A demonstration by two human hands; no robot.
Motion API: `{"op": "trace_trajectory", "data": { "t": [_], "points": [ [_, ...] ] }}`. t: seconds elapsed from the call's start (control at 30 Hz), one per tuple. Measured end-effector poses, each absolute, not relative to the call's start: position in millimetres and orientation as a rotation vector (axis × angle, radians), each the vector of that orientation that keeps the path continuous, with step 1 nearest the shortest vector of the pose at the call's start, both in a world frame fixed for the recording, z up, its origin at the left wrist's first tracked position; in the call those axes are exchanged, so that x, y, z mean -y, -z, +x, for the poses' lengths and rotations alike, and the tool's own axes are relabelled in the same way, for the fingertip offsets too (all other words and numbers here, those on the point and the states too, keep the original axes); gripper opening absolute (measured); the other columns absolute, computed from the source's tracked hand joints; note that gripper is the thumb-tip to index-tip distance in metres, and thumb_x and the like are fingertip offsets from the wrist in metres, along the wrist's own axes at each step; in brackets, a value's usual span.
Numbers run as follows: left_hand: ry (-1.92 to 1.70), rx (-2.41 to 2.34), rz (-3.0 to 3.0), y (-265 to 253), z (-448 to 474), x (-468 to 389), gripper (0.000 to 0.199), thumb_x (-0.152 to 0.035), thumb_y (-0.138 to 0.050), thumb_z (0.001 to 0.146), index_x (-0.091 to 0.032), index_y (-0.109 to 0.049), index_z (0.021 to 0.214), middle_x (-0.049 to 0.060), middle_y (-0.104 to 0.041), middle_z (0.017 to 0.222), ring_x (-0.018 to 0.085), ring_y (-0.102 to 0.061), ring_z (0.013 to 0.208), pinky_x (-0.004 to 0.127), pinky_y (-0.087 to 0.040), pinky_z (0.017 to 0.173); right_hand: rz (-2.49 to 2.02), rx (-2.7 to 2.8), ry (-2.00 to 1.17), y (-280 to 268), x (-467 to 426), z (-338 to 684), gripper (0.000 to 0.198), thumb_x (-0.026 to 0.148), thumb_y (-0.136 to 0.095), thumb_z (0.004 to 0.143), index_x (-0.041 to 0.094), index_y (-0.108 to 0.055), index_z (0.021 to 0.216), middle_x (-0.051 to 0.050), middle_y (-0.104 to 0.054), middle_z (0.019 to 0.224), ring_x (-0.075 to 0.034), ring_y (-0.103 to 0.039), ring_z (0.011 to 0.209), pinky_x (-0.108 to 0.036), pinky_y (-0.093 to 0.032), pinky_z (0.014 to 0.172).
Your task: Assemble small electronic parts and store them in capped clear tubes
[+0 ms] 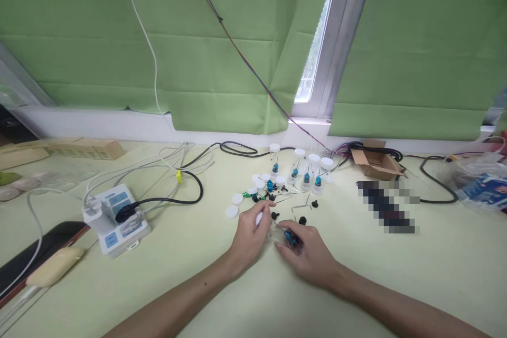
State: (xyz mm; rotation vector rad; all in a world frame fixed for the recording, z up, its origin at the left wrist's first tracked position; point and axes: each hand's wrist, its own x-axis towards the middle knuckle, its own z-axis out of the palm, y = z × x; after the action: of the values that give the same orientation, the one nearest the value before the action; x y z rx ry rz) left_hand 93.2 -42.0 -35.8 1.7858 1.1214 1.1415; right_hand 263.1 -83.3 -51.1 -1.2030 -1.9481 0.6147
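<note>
My left hand (250,235) is closed, pinching a round white cap (259,218) between thumb and fingers. Beside it, my right hand (312,254) curls around a small clear vial with a blue part (291,237) inside. The vial lies tilted toward the left hand, and a thin metal pin seems to stick out of its mouth. Just beyond the hands are loose white caps (237,199), black knobs (302,220), a green piece (247,195) and bent metal rods (301,206). Several capped clear vials (318,181) with blue parts and pins inside stand upright behind them.
On the left sits a white power strip (122,222) with plugs and cables, near a dark phone-like slab (43,253) and a cream case (55,266). An open cardboard box (374,161) and a plastic bag (479,174) stand at the right. Cables run along the back wall.
</note>
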Motion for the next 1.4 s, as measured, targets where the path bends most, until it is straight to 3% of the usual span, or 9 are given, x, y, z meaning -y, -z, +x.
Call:
{"op": "trace_trajectory", "data": {
  "t": [0.83,1.1,1.4],
  "points": [
    [-1.169,-1.181,1.902,38.0,95.2,44.6,0.03,-0.033,-0.035,0.101,-0.02,-0.06,0.112,-0.002,-0.054,0.068,0.015,-0.051,0.063,0.026,-0.039,0.064,-1.208,1.935,-0.645,49.4,85.9,263.8,0.023,0.022,-0.062,0.084,0.017,-0.062,0.106,-0.001,-0.065,0.076,-0.014,-0.055,0.062,-0.025,-0.043,0.063],
    [-1.236,-1.1,1.723,34.0,99.3,43.8,0.015,-0.035,-0.056,0.092,-0.021,-0.06,0.094,-0.002,-0.059,0.078,0.013,-0.053,0.067,0.022,-0.042,0.059,-1.244,1.888,-0.699,48.4,83.6,263.3,0.026,0.027,-0.063,0.085,0.016,-0.063,0.109,0.0,-0.063,0.073,-0.014,-0.053,0.061,-0.025,-0.043,0.062],
    [-1.169,-1.097,1.7,36.9,99.9,42.0,0.025,-0.037,-0.051,0.094,-0.019,-0.053,0.076,-0.004,-0.049,0.065,0.011,-0.042,0.058,0.022,-0.035,0.055,-1.248,1.872,-0.727,47.8,83.6,265.2,0.027,0.028,-0.063,0.085,0.016,-0.065,0.109,0.0,-0.063,0.073,-0.014,-0.053,0.062,-0.025,-0.043,0.062]
  ]
}}
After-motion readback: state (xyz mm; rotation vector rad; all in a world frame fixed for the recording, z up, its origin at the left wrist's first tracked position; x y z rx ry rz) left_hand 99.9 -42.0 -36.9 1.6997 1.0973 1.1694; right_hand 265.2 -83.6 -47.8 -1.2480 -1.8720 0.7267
